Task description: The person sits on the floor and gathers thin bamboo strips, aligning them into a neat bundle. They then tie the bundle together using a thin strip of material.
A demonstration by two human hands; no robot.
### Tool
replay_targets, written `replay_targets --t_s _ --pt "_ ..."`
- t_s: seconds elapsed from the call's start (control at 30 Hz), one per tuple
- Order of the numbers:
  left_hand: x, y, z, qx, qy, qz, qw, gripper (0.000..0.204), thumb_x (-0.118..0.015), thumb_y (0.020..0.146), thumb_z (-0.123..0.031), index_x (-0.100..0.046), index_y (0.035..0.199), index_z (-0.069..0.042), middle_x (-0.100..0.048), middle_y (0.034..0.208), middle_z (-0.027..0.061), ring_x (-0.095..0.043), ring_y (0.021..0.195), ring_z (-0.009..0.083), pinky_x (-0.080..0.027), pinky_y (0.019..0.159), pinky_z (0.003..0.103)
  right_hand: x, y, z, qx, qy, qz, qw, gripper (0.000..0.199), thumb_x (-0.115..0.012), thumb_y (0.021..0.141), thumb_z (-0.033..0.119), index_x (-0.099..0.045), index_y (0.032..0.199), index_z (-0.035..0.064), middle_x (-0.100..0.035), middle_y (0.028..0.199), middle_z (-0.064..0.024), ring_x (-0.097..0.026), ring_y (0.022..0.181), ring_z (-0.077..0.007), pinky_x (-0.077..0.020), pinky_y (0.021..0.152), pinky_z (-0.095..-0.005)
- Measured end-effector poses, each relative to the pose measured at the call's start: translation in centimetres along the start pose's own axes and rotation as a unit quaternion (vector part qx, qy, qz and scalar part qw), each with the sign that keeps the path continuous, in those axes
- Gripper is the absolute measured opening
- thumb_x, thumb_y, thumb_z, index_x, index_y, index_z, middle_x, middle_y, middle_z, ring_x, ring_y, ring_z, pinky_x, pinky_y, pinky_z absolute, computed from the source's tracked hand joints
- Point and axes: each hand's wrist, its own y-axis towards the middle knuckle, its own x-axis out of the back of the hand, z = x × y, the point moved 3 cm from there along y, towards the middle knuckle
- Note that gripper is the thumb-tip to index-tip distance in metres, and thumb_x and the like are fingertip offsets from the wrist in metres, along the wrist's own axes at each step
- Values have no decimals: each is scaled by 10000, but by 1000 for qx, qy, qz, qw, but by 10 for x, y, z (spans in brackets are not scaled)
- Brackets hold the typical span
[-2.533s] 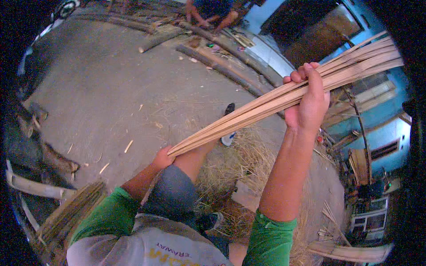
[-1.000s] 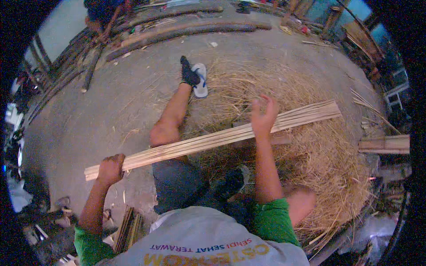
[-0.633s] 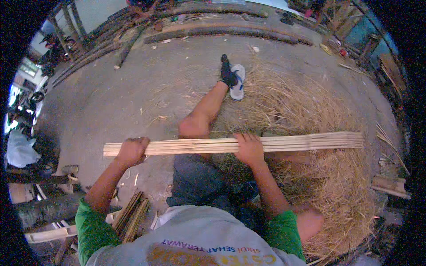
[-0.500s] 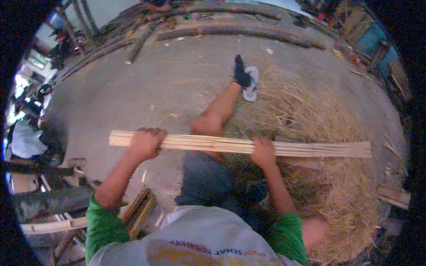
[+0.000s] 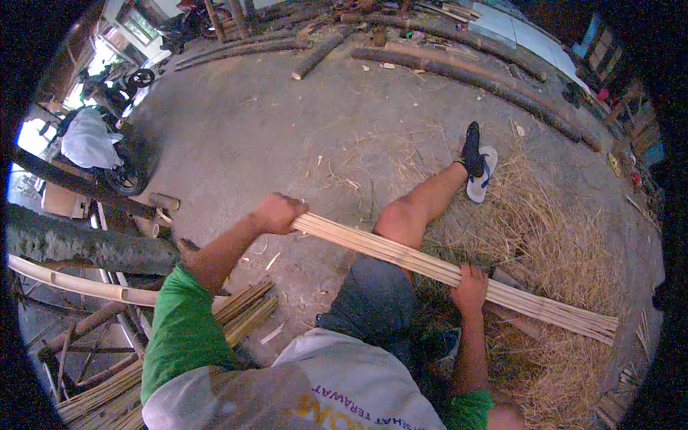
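A long bundle of pale bamboo strips (image 5: pixel 380 247) lies slanted across my lap, its left end farther from me than its right. My left hand (image 5: pixel 280 213) is closed around the left end. Farther along, right of the middle, my right hand (image 5: pixel 470 288) grips the same bundle with its fingers over the top. The strips' free right end reaches out over a heap of straw-like shavings (image 5: pixel 552 236). Beneath the bundle my bare leg (image 5: pixel 416 215) stretches forward, with a dark sock and a pale flip-flop (image 5: pixel 481 175) at its end.
Dark poles (image 5: pixel 466 82) lie along the far floor. At left are a motorbike under a white cover (image 5: pixel 92 140), a thick log (image 5: pixel 86 240) and a curved split bamboo length (image 5: pixel 79 283). More bamboo strips (image 5: pixel 247 308) lie beside my left arm.
The view has swung left, so the scene sits farther right. The bundle has gone from nearly level to slanting down rightward. My left hand is now at the bundle's very end.
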Motion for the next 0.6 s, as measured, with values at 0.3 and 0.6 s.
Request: replay_targets --t_s 0.3,0.6 --pt "31 -134 181 451 82 107 882 448 -580 942 -410 -563 1320 -172 -621 1254 194 -615 1123 405 -493 941 514 -5 -4 0 9 -5 -38 999 657 -824 640 197 -569 1237 89 -625 1179 -121 -572 1151 -313 -404 1045 -468" --pt "20 -44 34 130 -49 -211 968 732 -727 805 -554 -517 1397 -179 -485 1402 181 -420 1346 392 -297 1143 569 -4 0 -2 -11 9 -3 1000 744 -825 649 188 -525 1325 102 -630 1224 -123 -573 1179 -319 -402 1050 -478"
